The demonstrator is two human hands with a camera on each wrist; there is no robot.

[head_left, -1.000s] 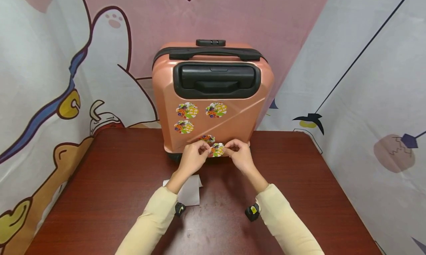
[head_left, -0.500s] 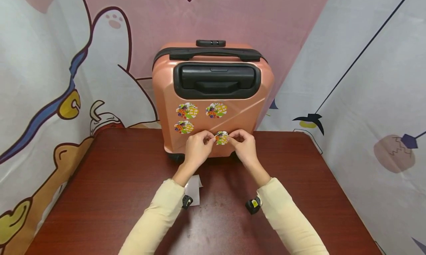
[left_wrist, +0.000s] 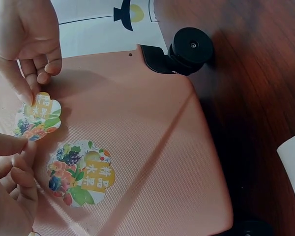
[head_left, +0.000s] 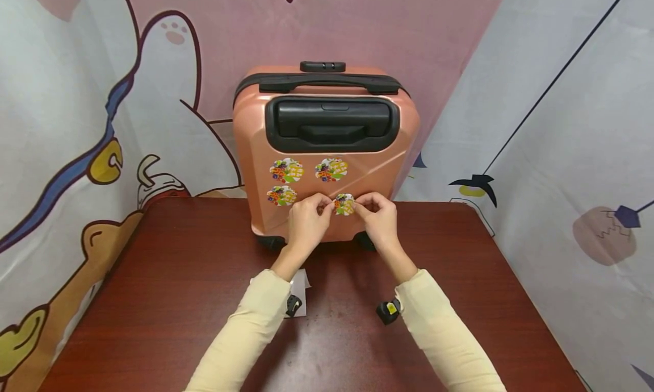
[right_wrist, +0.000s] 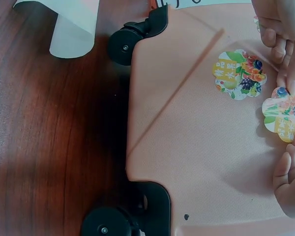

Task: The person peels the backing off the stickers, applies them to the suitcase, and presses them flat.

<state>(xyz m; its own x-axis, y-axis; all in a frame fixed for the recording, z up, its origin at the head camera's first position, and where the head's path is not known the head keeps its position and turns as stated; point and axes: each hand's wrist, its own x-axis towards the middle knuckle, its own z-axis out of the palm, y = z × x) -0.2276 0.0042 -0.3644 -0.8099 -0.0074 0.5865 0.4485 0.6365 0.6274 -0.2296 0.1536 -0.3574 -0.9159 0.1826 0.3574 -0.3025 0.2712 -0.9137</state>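
A flower-shaped fruit sticker [head_left: 344,204] is stretched between both hands in front of the suitcase's [head_left: 380,170] lower face. My left hand [head_left: 307,224] pinches its left edge between thumb and fingertips. On the other side my right hand [head_left: 379,219] pinches the right edge. The left wrist view shows the held sticker [left_wrist: 38,116] close over the pink ribbed shell. Beside it another sticker [left_wrist: 82,173] lies on the shell; in the head view the left hand hides that one. Farther up, two stickers sit in a row, with a third sticker [head_left: 281,195] under the left one.
The suitcase stands upright on a brown wooden table [head_left: 168,301], against a patterned cloth backdrop [head_left: 409,28]. White backing paper [head_left: 300,284] lies partly under the left forearm. Black wheels [right_wrist: 123,46] stick out at the suitcase's bottom corners.
Both hands have moved up and slightly right with the sticker, from near the suitcase's bottom edge to higher on its face. The lower sticker they uncovered above has become hidden behind the left hand.
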